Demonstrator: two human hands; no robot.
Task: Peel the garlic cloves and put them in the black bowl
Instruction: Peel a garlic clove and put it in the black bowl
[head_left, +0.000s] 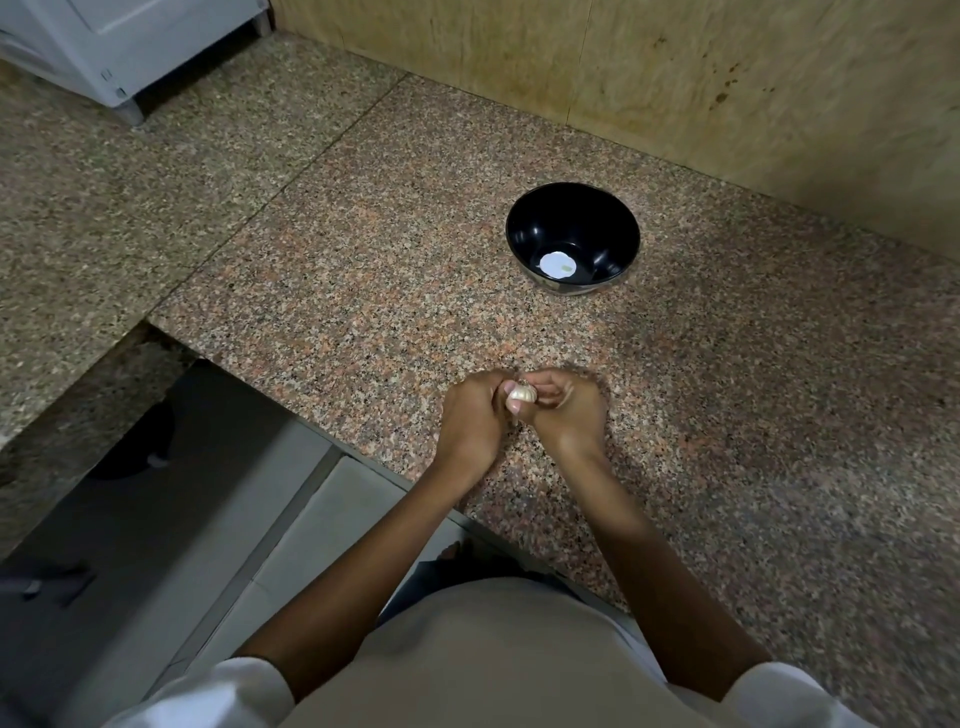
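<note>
A whitish garlic bulb (521, 394) is held between both hands just above the speckled granite counter (363, 291). My left hand (470, 421) grips it from the left with curled fingers. My right hand (563, 410) holds it from the right, the thumb lying along its lower side. Most of the bulb is hidden by the fingers. The black bowl (608, 228) stands farther back and a little to the right. A white round spot with a green mark shows at its bottom; I see no cloves in it.
A wooden panel (675, 78) rises behind the bowl. A white appliance (119, 47) stands at the far left on the counter. The counter's front edge runs diagonally under my forearms, with a tiled floor (218, 519) below on the left.
</note>
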